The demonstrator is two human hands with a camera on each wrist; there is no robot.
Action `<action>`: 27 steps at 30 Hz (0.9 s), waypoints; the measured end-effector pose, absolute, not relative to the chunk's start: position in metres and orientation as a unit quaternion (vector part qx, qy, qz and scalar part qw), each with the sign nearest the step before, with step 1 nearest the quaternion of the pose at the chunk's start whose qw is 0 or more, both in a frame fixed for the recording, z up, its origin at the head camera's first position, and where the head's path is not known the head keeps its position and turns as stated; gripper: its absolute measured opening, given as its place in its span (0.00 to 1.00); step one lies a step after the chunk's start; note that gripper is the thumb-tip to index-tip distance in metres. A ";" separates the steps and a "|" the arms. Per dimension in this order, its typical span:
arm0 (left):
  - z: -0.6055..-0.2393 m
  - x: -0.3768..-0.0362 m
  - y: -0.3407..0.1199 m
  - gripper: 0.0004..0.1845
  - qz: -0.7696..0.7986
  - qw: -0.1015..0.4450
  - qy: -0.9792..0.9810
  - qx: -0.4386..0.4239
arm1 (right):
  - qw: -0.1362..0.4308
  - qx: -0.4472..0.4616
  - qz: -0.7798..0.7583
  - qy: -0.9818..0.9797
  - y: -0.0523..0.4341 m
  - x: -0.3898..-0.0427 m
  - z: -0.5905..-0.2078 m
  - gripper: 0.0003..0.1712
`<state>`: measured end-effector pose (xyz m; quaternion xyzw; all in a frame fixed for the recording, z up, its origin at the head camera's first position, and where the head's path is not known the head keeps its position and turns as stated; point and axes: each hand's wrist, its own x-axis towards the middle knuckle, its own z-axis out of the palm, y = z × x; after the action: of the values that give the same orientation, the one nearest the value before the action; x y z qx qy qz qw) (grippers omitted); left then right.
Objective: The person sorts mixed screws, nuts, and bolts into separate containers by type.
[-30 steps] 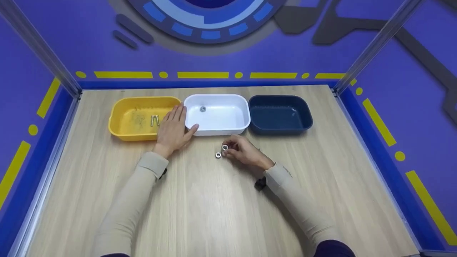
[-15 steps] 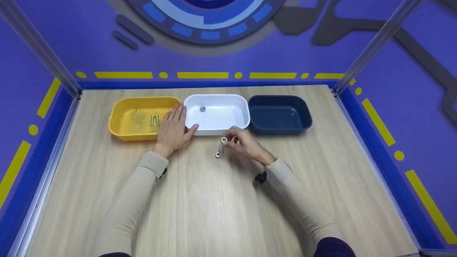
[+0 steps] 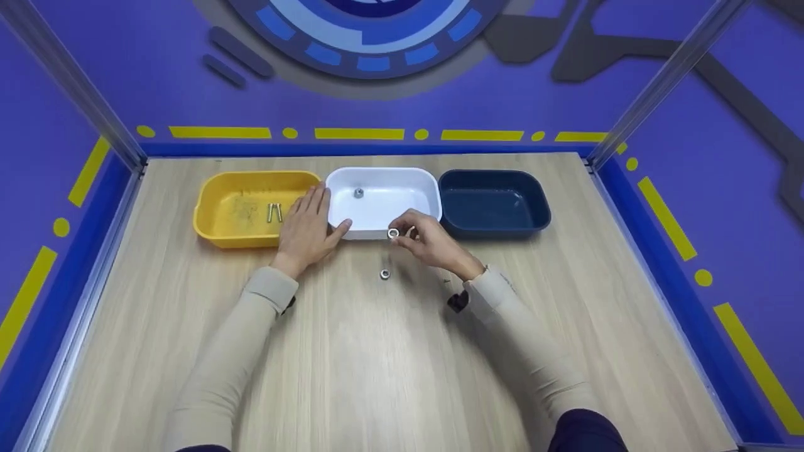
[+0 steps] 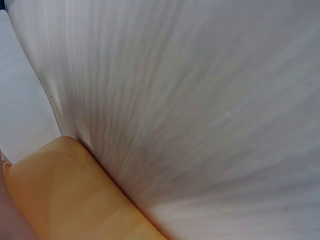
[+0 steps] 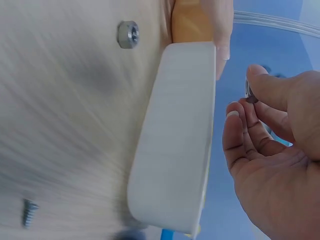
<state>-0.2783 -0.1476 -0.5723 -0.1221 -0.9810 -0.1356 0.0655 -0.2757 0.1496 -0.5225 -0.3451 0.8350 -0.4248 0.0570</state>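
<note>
Since a second earlier, a nut [image 3: 393, 233] in the right hand [image 3: 433, 243] had been carried away from the loose nut [image 3: 385, 274] toward the white bin [image 3: 389, 204]. On the wooden table [image 3: 352, 351], that bin was flanked by a yellow bin [image 3: 229, 210] and a dark bin [image 3: 493, 198]. The left hand [image 3: 306, 227] was laid, fingers straight, over the yellow bin's right rim. Between right thumb and fingertip, the carried nut was pinched by the white bin's near rim. Two bolts [image 3: 270, 213] were held in the yellow bin, another nut [image 3: 358, 193] in the white; a screw [image 5: 30, 213] was seen on the table.

head camera high, facing forward-down, wrist views close — all sharing white tray [image 3: 383, 210]
</note>
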 end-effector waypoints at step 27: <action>-0.573 -0.279 -0.149 0.52 -0.128 0.071 -0.982 -0.122 | -0.012 -0.297 -0.412 0.862 0.110 -0.326 -0.512 0.12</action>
<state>-0.2794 -0.1490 -0.5727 -0.1224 -0.9816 -0.1277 0.0714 -0.3255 0.1104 -0.5116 -0.2967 0.8616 -0.4118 -0.0119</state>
